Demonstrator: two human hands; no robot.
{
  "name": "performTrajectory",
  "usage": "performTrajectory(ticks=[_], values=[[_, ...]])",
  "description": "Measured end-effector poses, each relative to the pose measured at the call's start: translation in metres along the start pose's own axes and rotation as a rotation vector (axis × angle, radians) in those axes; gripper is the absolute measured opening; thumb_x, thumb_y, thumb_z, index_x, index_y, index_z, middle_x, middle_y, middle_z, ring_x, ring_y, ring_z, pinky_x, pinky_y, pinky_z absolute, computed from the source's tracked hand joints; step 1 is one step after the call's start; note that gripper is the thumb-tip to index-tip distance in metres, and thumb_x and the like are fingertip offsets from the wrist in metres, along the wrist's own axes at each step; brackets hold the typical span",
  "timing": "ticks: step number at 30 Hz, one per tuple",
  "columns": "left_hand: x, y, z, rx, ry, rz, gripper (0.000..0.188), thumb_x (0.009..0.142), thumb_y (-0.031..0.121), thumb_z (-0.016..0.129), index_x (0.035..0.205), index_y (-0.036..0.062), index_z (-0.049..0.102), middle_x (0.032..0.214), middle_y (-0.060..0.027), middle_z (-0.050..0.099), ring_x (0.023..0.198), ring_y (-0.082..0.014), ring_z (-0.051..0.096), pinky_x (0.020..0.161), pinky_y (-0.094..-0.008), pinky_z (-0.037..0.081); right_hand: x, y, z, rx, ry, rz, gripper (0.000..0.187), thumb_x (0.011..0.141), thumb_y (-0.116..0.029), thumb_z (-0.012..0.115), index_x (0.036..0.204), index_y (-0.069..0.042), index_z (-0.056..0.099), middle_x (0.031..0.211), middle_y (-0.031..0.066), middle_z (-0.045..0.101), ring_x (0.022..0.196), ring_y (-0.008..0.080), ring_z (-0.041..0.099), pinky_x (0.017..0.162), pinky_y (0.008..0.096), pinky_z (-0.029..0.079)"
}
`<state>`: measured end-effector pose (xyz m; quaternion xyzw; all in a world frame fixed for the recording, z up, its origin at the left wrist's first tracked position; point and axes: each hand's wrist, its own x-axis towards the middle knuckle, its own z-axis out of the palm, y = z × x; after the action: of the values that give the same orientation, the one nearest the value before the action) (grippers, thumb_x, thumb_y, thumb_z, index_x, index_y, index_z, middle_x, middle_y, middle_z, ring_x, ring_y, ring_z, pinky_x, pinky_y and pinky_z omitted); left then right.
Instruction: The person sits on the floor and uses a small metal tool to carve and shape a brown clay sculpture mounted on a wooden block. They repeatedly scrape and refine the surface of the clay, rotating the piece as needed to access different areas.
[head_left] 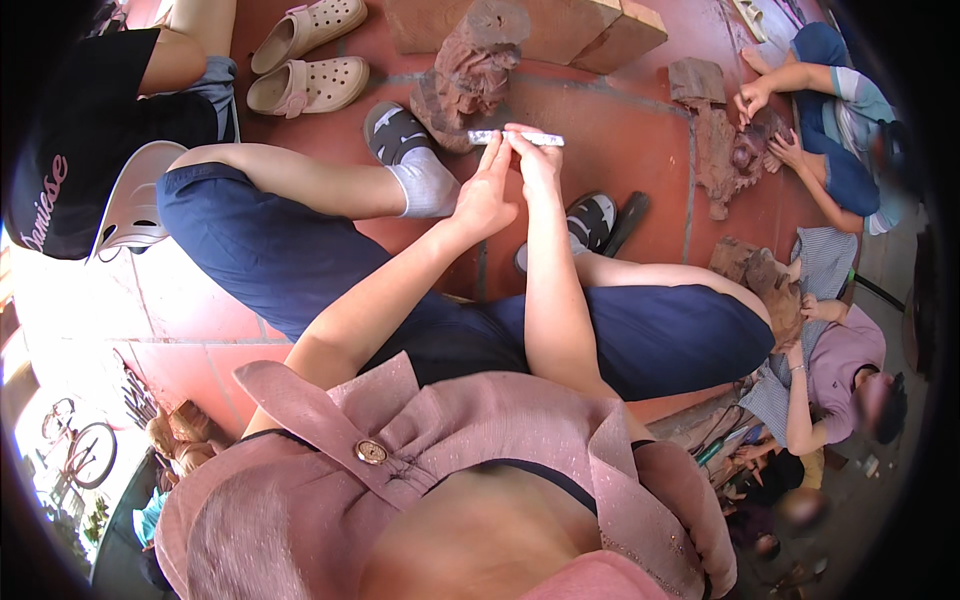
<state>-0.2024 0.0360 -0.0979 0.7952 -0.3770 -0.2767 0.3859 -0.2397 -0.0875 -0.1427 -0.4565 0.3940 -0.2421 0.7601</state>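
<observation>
Both my hands meet in front of me at a slim whitish strip with darker specks, held level. My right hand pinches it near the middle, thumb and fingers closed on it. My left hand reaches it with long fingers pressed together, tips against its left part. Just beyond the strip stands a brown carved wooden piece with a knobbly, deeply cut surface, apart from my fingers as far as I can tell. Its lower end rests on the red tile floor near my left sandal.
Thick wooden blocks lie behind the carving. Beige clogs sit at the far left. A dark flat bar lies by my right sandal. People at the right handle other carvings; a person in black sits left.
</observation>
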Motion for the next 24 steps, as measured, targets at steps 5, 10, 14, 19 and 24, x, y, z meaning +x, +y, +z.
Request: performTrajectory(ticks=[5,10,14,19,24], values=[[0.028,0.004,0.005,-0.057,-0.094,0.05,0.087,0.066,0.01,0.067,0.144,-0.0022,0.03,0.153,-0.0221,0.023,0.119,-0.0318,0.054,0.09,-0.0341,0.05,0.006,-0.018,-0.005,-0.1,0.136,-0.074,0.01,0.083,-0.001,0.067,0.093,0.0,0.069,0.083,0.0063,0.067,0.067,0.0122,0.061,0.057,0.0263,0.053],[-0.005,0.0,-0.002,-0.038,0.078,-0.031,0.089,0.067,0.008,0.065,0.147,0.0041,0.027,0.152,-0.0255,0.022,0.129,-0.0333,0.045,0.098,-0.036,0.045,-0.002,0.004,0.01,-0.096,-0.055,-0.072,0.013,0.085,-0.002,0.066,0.097,-0.001,0.068,0.086,0.0057,0.067,0.069,0.0138,0.063,0.059,0.0277,0.055],[0.015,0.0,0.004,-0.159,-0.005,-0.009,0.086,0.07,0.01,0.067,0.147,0.0059,0.029,0.154,-0.0203,0.022,0.119,-0.03,0.055,0.089,-0.0333,0.05,0.004,-0.008,0.006,-0.071,0.092,-0.09,0.01,0.084,0.0,0.065,0.092,-0.001,0.069,0.082,0.0046,0.066,0.068,0.0111,0.06,0.06,0.0257,0.052],[0.007,-0.004,0.013,-0.039,0.13,0.032,0.09,0.069,0.009,0.066,0.148,0.0041,0.025,0.153,-0.0231,0.022,0.11,-0.0289,0.059,0.085,-0.0322,0.052,-0.005,-0.017,0.009,-0.047,-0.025,-0.045,0.01,0.083,-0.001,0.066,0.093,-0.001,0.069,0.081,0.003,0.066,0.067,0.0088,0.058,0.057,0.0238,0.049],[0.002,0.002,0.011,-0.067,0.09,-0.069,0.09,0.07,0.013,0.068,0.147,-0.002,0.024,0.154,-0.0244,0.019,0.118,-0.0308,0.055,0.086,-0.0319,0.051,0.002,0.003,0.01,-0.093,0.004,-0.102,0.01,0.082,0.001,0.066,0.091,0.002,0.068,0.083,0.0045,0.066,0.072,0.0095,0.059,0.068,0.0221,0.049]])
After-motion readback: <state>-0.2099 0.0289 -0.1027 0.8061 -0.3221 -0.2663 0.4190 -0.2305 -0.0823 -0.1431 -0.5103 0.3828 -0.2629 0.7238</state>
